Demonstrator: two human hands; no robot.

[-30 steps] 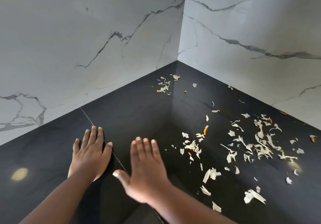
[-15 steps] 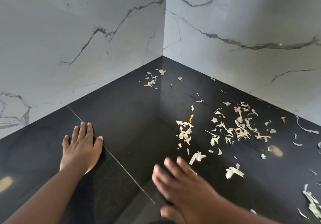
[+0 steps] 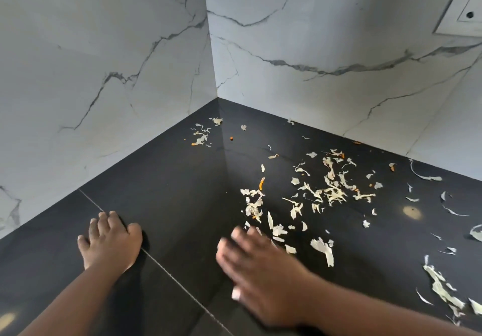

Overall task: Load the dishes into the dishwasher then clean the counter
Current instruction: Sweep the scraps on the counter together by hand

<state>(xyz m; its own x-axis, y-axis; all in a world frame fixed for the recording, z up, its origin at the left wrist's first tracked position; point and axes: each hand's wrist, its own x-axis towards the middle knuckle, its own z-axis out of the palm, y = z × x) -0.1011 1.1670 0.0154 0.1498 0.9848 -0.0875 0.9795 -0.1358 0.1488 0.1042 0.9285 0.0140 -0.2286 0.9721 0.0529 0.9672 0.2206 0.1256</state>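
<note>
A black polished counter runs into a corner between two white marble walls. Pale cabbage-like shreds with a few orange bits are strewn over its right half, and a small cluster of shreds lies near the corner. My left hand rests flat on the counter beside a thin seam, fingers together. My right hand is blurred, fingers straight, low over the counter, its fingertips at the near edge of the scraps. It holds nothing.
The marble walls close off the counter at the back and left. A white wall socket sits on the right wall at the top right. More long shreds lie at the lower right.
My right hand has swept from beside the left hand rightward to the edge of the scraps. The view has shifted right, showing more shreds and the socket. My left hand stays planted.
</note>
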